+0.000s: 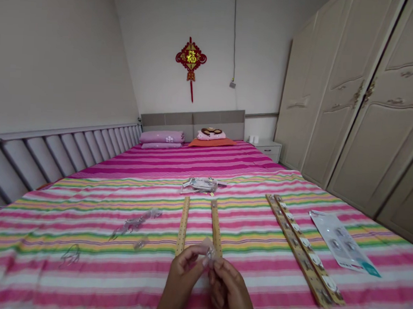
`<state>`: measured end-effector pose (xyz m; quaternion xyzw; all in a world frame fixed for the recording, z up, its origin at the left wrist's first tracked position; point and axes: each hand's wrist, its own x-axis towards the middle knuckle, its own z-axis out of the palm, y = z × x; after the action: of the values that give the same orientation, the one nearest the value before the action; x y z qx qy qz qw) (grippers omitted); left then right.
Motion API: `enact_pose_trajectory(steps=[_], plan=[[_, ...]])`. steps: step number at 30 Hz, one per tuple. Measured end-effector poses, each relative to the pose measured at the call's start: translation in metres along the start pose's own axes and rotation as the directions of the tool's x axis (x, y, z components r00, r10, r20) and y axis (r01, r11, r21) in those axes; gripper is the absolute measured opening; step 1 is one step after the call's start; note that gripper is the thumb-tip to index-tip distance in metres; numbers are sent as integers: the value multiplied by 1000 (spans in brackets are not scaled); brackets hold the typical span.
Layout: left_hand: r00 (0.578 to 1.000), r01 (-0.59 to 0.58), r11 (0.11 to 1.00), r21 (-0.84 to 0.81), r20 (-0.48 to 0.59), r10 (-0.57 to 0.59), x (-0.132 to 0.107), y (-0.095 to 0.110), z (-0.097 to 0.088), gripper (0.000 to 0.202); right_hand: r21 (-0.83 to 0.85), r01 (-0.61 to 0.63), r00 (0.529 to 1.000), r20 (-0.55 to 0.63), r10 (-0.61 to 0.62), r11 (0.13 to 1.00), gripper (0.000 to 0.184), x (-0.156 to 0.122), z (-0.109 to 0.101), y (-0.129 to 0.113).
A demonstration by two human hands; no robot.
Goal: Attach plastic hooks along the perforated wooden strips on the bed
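Note:
My left hand [181, 276] and my right hand [231, 291] meet low in the middle, fingers pinched together on a small clear plastic packet [208, 249]. Just beyond the hands lie two light wooden strips with rows of holes [182, 225] [216, 227], side by side on the striped bedsheet [84, 212]. To the right lies a pair of longer wooden strips [304, 249] carrying several round white discs. A white printed plastic bag [343, 241] rests at the far right.
A pile of clear packets [200, 186] lies further up the bed. Loose clear wrappers [134, 224] and another scrap [70, 254] lie to the left. Pillows [162, 138] sit by the headboard. A wardrobe [363, 103] lines the right wall, padded panels [53, 150] the left.

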<state>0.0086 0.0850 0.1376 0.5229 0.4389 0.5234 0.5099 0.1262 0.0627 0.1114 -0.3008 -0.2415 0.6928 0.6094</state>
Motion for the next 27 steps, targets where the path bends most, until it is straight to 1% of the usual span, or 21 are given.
enact_pose_trajectory(steps=[3, 6, 9, 12, 15, 18, 22, 24, 25, 26, 27], plan=[[1000, 6, 998, -64, 10, -6, -1, -4, -4, 35, 119, -86, 996, 45, 81, 989, 30, -4, 2, -4], [1000, 27, 991, -128, -10, -29, -2, -8, -8, 32, 220, -204, 973, 152, 173, 954, 25, -7, 2, -8], [998, 56, 989, -135, -23, -60, -1, -10, -10, 30, 255, -347, 920, 279, 275, 902, 19, -9, 1, -10], [996, 89, 988, -128, 33, -86, -1, -8, -11, 30, 260, -447, 863, 378, 336, 856, 14, -8, -2, -9], [994, 80, 992, -99, 80, -73, -1, -3, -12, 26, 279, -496, 830, 431, 355, 822, 11, -8, -4, -9], [995, 41, 996, -79, 91, -34, -2, 0, -12, 22, 283, -531, 805, 465, 370, 799, 10, -9, -4, -12], [992, 19, 997, -73, 124, -10, -1, 3, -12, 20, 254, -558, 787, 462, 408, 790, 14, -8, -5, -12], [996, 25, 996, -80, 85, -18, 2, 4, -12, 21, 205, -551, 798, 413, 439, 809, 20, -6, -8, -8], [998, 31, 996, -89, 51, -26, 4, 5, -12, 22, 172, -514, 829, 353, 434, 840, 24, -4, -10, -6], [999, 40, 994, -100, 19, -38, 7, 6, -12, 23, 126, -437, 879, 269, 393, 891, 28, -2, -12, -5], [999, 53, 993, -110, -1, -54, 10, 6, -12, 24, 59, -327, 934, 170, 314, 943, 32, 0, -15, -5]])
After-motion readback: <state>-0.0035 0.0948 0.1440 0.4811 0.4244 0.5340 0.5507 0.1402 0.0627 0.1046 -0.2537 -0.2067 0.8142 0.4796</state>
